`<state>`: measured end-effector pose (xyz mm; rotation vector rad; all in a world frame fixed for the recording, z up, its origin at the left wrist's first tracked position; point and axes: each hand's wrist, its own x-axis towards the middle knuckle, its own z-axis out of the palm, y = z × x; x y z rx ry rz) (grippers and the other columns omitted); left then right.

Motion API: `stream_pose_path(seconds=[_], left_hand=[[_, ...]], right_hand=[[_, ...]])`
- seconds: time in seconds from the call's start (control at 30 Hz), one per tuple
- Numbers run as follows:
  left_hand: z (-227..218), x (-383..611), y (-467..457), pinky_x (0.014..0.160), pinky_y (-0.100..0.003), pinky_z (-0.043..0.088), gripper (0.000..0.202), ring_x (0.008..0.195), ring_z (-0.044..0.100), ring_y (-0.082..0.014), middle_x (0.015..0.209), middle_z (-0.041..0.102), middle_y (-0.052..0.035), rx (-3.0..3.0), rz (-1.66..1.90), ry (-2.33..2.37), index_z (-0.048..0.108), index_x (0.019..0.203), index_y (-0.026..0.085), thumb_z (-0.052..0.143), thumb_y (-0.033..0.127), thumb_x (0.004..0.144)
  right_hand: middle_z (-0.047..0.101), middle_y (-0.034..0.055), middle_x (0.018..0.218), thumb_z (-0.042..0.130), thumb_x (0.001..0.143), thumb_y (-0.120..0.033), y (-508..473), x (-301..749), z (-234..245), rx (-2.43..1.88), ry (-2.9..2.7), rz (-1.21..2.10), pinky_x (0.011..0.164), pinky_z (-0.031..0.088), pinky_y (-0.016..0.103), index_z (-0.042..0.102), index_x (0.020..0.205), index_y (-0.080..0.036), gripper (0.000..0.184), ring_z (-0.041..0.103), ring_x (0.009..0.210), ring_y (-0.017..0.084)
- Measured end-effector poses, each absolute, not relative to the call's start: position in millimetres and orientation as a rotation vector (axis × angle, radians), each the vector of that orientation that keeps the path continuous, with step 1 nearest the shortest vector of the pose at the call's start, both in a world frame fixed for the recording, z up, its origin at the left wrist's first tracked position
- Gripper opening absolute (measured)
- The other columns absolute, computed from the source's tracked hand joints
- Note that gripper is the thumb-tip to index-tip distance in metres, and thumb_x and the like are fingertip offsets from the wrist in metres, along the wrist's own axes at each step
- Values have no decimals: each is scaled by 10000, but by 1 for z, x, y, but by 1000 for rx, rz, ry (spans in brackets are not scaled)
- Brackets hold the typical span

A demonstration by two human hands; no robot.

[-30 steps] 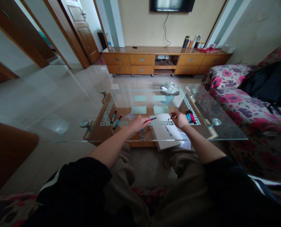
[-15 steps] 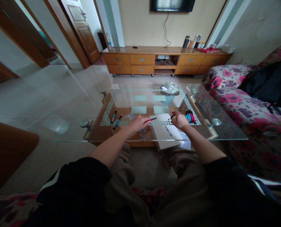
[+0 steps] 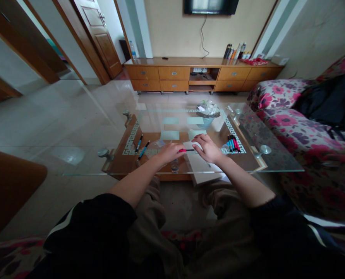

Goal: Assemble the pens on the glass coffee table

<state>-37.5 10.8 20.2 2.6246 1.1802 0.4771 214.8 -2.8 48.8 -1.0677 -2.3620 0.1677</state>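
My left hand (image 3: 169,151) is closed round a red and black pen (image 3: 186,150), held level over the glass table (image 3: 265,162). My right hand (image 3: 208,147) has its fingers pinched on the pen's black end, the cap as far as I can tell. Both hands hover above a white notebook (image 3: 203,170) lying on the glass. A bunch of red, blue and black pens (image 3: 233,143) lies just right of my right hand. Two blue and black pens (image 3: 141,146) lie left of my left hand.
A small basket (image 3: 206,114) of crumpled paper stands at the table's far side. A floral sofa (image 3: 300,128) runs along the right, a wooden TV cabinet (image 3: 201,73) stands against the far wall. A small glass (image 3: 175,166) sits under my left hand.
My right hand moved left from beside the pen bunch to meet the pen tip held in my left hand. The pen has tilted to level.
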Motion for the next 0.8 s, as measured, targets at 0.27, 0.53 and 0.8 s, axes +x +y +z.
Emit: stream_pose_path(seconds=[0.27,0.53,0.8], left_hand=[[24,-36,8,712,-232,438,140,812,679,-166,958,758,-38,2639,469,1217,713,1022,224,626,324,979],[22,-36,10,761,-235,465,279,920,697,-180,1035,763,-60,2723,431,1076,735,1062,227,530,414,1033],[18,-33,10,774,-253,476,394,882,711,-199,943,774,-76,2680,301,1219,764,1063,238,445,468,1059]], right_hand=[[692,115,895,459,1065,-363,2,208,27,-1083,-2564,299,863,448,353,738,916,-175,368,620,892,241],[744,110,864,543,1032,-306,8,210,21,-1054,-2617,363,826,447,326,776,921,-168,292,651,865,236],[685,115,856,546,1020,-262,5,211,38,-1010,-2621,258,835,438,331,753,898,-160,261,617,893,240]])
